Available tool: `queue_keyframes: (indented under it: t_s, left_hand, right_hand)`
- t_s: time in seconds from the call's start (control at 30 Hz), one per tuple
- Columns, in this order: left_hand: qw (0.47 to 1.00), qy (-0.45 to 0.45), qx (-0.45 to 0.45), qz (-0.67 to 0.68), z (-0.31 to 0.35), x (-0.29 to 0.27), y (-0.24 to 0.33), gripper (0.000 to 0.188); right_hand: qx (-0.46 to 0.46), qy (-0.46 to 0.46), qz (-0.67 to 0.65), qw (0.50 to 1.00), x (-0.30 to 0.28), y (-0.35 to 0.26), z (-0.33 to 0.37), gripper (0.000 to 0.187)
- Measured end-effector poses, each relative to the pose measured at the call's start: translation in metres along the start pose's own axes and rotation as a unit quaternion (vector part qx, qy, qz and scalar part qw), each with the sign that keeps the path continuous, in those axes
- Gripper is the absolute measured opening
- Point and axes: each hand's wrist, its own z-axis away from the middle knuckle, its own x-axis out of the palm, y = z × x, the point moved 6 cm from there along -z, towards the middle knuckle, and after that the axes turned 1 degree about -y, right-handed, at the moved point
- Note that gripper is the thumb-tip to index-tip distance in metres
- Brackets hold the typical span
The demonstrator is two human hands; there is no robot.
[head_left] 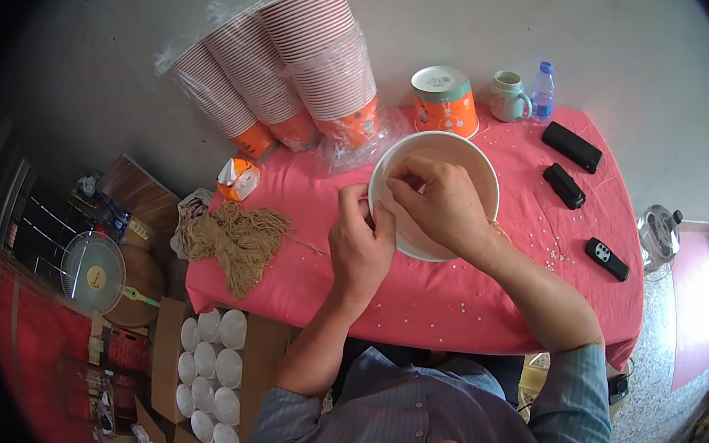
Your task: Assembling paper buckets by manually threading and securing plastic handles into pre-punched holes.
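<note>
A white paper bucket (pixel 474 160) lies tilted on the pink tablecloth (pixel 466 295), its open mouth toward me. My left hand (pixel 359 243) grips its near-left rim with thumb and fingers. My right hand (pixel 440 202) reaches into the mouth, fingers pinched together on a thin tan string at the rim. A loose end of that string (pixel 310 245) trails left toward a bundle of tan strings (pixel 235 241) lying on the cloth.
Stacks of red-striped paper cups in plastic sleeves (pixel 301 61) lean at the back. An upside-down orange bucket (pixel 445 101), a mug (pixel 509 96), a water bottle (pixel 542 90) and three black devices (pixel 572 146) stand around. A box of white lids (pixel 215 374) and a fan (pixel 93 270) sit on the floor at left.
</note>
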Motion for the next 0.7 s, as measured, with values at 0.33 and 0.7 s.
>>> queue_keyframes:
  t_s: [0.33, 0.7]
  left_hand:
    - [1.000, 0.001, 0.001, 0.003, 0.0015, 0.0007, -0.0002, 0.022]
    - [1.000, -0.006, -0.007, -0.003, 0.0059, 0.0039, -0.0011, 0.022]
  right_hand:
    - [0.007, 0.002, -0.010, 1.000, -0.0002, -0.0006, -0.0006, 0.016]
    - [0.013, -0.012, 0.005, 1.000, 0.0029, -0.0008, -0.0002, 0.018]
